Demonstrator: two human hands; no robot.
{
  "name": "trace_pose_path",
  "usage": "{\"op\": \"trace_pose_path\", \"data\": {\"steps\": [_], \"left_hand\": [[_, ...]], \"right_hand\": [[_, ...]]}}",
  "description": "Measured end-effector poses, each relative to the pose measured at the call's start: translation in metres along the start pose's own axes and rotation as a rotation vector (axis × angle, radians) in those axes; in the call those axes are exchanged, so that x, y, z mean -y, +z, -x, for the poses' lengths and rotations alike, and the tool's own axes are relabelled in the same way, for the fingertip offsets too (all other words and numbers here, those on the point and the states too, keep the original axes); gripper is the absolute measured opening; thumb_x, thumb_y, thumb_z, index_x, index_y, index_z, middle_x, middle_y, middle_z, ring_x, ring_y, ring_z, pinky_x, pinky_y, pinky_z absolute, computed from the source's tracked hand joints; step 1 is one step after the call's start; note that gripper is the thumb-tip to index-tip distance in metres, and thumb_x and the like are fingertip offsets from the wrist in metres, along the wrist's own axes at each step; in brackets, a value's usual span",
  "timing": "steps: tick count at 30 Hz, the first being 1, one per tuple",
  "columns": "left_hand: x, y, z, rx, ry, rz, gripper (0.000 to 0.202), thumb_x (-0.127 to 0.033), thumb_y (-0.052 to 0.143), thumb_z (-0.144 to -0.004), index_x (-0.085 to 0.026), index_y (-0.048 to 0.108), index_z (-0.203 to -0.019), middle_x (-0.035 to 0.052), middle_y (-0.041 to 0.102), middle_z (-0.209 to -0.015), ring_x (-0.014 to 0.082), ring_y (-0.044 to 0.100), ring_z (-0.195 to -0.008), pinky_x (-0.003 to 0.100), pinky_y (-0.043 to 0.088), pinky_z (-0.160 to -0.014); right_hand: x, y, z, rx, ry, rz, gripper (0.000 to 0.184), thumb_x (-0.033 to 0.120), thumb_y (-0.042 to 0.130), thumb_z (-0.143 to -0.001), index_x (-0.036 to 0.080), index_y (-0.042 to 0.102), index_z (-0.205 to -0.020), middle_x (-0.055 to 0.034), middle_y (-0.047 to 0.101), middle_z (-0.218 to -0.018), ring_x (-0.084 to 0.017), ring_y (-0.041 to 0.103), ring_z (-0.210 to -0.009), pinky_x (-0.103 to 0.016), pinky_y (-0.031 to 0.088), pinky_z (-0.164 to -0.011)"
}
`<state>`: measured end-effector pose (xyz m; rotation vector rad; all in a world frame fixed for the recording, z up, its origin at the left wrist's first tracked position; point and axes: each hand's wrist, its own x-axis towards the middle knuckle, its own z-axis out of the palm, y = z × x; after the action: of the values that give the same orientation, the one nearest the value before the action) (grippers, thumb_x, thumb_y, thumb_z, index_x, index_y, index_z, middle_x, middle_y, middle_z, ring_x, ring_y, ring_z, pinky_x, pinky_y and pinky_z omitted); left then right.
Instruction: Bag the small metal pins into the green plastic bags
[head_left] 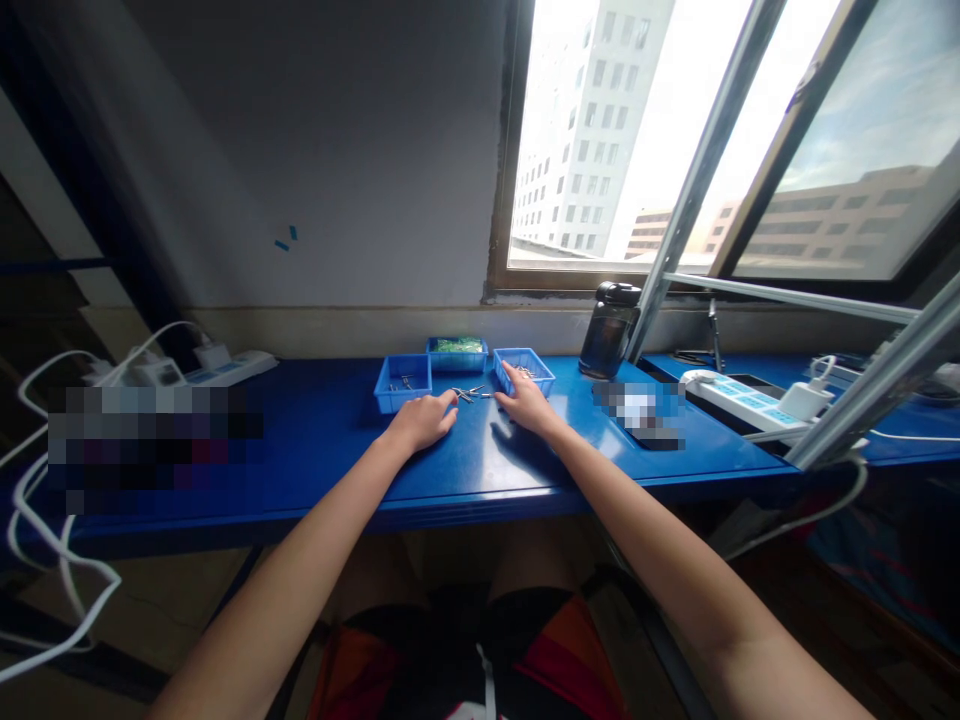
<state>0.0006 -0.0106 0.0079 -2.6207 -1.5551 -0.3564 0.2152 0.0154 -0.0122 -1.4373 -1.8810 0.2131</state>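
Observation:
Both arms reach forward over a blue table (480, 470). My left hand (422, 420) lies palm down, fingers loosely curled, its fingertips beside a small heap of metal parts (470, 393). My right hand (525, 400) also lies flat, fingers stretched toward the front edge of the right blue tray (523, 370), which holds a few small metal parts. A second blue tray (403, 383) with some parts sits just beyond my left hand. A third blue tray (457, 354) with green contents stands behind them against the wall.
A dark water bottle (609, 330) stands right of the trays. White power strips lie at the right (739, 395) and at the far left (217, 368), with white cables hanging off the left edge. Slanted metal bars (862, 400) cross the right side.

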Motion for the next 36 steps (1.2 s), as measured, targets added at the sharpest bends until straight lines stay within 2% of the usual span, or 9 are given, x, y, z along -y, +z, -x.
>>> {"op": "trace_pose_path", "data": {"steps": [2,5,9,14,18,24,28,36], "left_hand": [[0.0,0.0,0.0,0.003,-0.003,0.004,0.032,-0.037,0.034,-0.088,-0.022,0.05,-0.112,0.0079,0.066,-0.091,0.0237,0.062,-0.083,0.03,0.045,-0.069],[-0.001,-0.001,0.0,0.008,0.0,0.001,0.031,-0.037,0.034,-0.088,-0.022,0.051,-0.109,0.0077,0.066,-0.089,0.0235,0.062,-0.082,0.029,0.045,-0.067],[-0.001,-0.001,0.0,0.009,0.01,-0.004,0.03,-0.037,0.033,-0.088,-0.022,0.053,-0.106,0.0072,0.066,-0.087,0.0231,0.063,-0.08,0.029,0.045,-0.066],[0.0,0.0,0.0,0.011,0.014,0.005,0.031,-0.037,0.033,-0.088,-0.022,0.054,-0.104,0.0072,0.066,-0.087,0.0227,0.062,-0.08,0.028,0.045,-0.067],[0.0,0.0,0.0,0.001,0.032,0.006,0.03,-0.037,0.034,-0.087,-0.022,0.055,-0.103,0.0075,0.066,-0.086,0.0232,0.062,-0.078,0.029,0.045,-0.065],[-0.001,-0.001,0.001,0.005,0.029,0.0,0.03,-0.036,0.034,-0.087,-0.022,0.056,-0.102,0.0074,0.066,-0.086,0.0226,0.062,-0.078,0.028,0.045,-0.066],[-0.002,-0.002,0.001,0.001,0.034,-0.006,0.029,-0.035,0.035,-0.087,-0.022,0.056,-0.101,0.0076,0.066,-0.087,0.0231,0.062,-0.079,0.029,0.045,-0.066],[-0.002,-0.001,0.002,-0.002,0.062,0.009,0.028,-0.035,0.035,-0.087,-0.022,0.057,-0.099,0.0069,0.066,-0.086,0.023,0.063,-0.078,0.028,0.044,-0.065]], "right_hand": [[0.002,0.0,0.0,-0.006,-0.063,0.019,0.047,0.023,0.05,-0.075,0.018,0.051,-0.122,-0.0119,0.043,-0.13,-0.02,0.055,-0.101,-0.033,0.043,-0.09],[0.005,-0.001,0.002,-0.034,-0.121,0.054,0.037,0.021,0.048,-0.077,0.019,0.057,-0.113,-0.009,0.052,-0.121,-0.017,0.057,-0.095,-0.031,0.043,-0.088],[0.009,0.001,0.005,0.096,-0.159,0.16,0.034,0.019,0.048,-0.079,0.018,0.06,-0.11,-0.0082,0.058,-0.115,-0.019,0.055,-0.102,-0.03,0.041,-0.091],[0.012,0.007,0.008,0.172,-0.129,0.322,0.037,0.015,0.043,-0.082,0.018,0.057,-0.116,-0.0115,0.053,-0.124,-0.024,0.054,-0.108,-0.035,0.041,-0.092],[0.014,0.008,0.008,0.198,-0.134,0.36,0.037,0.016,0.043,-0.082,0.021,0.057,-0.117,-0.0109,0.06,-0.115,-0.025,0.06,-0.097,-0.035,0.045,-0.083],[0.015,0.005,0.009,0.198,-0.16,0.313,0.03,0.02,0.046,-0.084,0.023,0.06,-0.11,-0.0087,0.061,-0.11,-0.022,0.06,-0.091,-0.03,0.045,-0.078],[0.017,0.002,0.01,0.219,-0.177,0.314,0.029,0.018,0.045,-0.083,0.023,0.062,-0.106,-0.0076,0.061,-0.106,-0.02,0.06,-0.087,-0.027,0.044,-0.074],[0.025,-0.003,0.013,0.155,-0.229,0.187,0.035,0.014,0.047,-0.08,0.021,0.057,-0.113,-0.0056,0.059,-0.094,-0.014,0.056,-0.08,-0.024,0.041,-0.075]]}}
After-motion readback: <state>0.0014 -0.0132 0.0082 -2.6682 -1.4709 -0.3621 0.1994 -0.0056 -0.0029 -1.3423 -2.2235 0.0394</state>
